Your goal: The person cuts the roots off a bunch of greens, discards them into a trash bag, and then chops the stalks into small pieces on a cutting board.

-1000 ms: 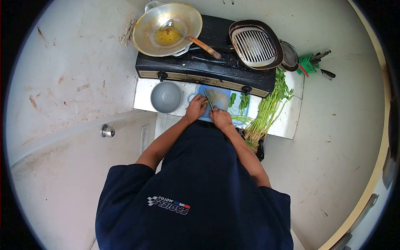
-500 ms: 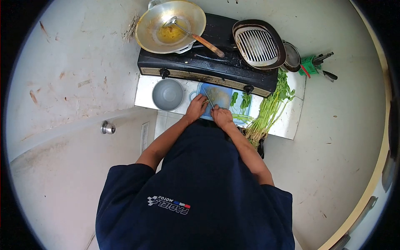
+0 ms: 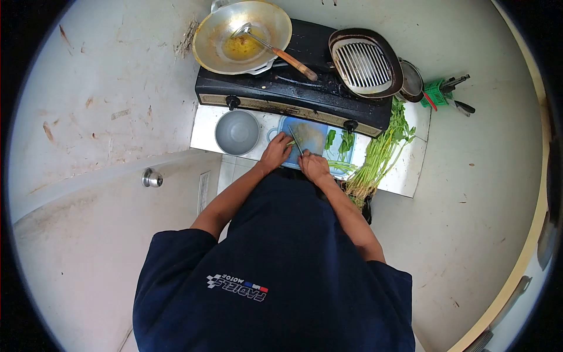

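My right hand [image 3: 315,166] is closed around a knife [image 3: 295,139], whose blade points up and left over the blue cutting board [image 3: 320,130]. At the board's left side my left hand [image 3: 277,154] has its fingers pressed together on a small piece of green stalk [image 3: 290,142] beside the blade. Green leaves [image 3: 346,142] and cut stalks lie on the right part of the board. Further right, a large bunch of leafy greens [image 3: 379,157] with roots rests on the white counter. A grey bowl [image 3: 237,132] stands left of the board.
Behind the board is a black stove [image 3: 258,89] bearing a wok [image 3: 202,41] with a wooden-handled ladle [image 3: 296,64] and a grill pan [image 3: 363,63]. A small pan [image 3: 411,80] and a green basket [image 3: 434,92] with utensils are at the right. A door knob [image 3: 152,178] shows at left.
The whole view has shifted very slightly. Both hands keep nearly the same place, with the knife still on the board near my left fingers.
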Demonstrator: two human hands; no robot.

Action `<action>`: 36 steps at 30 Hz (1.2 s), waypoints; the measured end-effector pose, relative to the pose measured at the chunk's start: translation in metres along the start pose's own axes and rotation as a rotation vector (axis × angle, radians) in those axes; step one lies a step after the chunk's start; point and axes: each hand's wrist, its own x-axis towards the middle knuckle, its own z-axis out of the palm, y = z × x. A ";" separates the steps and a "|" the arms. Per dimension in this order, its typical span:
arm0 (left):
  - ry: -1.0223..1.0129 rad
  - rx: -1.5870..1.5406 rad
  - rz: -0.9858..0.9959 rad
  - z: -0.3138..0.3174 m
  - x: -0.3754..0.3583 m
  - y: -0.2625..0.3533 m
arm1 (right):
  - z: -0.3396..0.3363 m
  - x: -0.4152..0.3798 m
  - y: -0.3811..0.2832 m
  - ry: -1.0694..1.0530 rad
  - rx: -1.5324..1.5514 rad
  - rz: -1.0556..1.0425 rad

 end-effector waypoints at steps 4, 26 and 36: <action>-0.023 0.020 -0.011 -0.003 0.001 0.000 | 0.000 -0.003 0.000 -0.006 0.000 0.004; 0.023 0.013 -0.019 -0.003 0.001 0.005 | -0.024 -0.015 -0.007 -0.115 0.090 0.084; -0.017 0.031 -0.005 -0.006 0.002 0.007 | -0.012 -0.001 -0.009 -0.041 0.079 0.074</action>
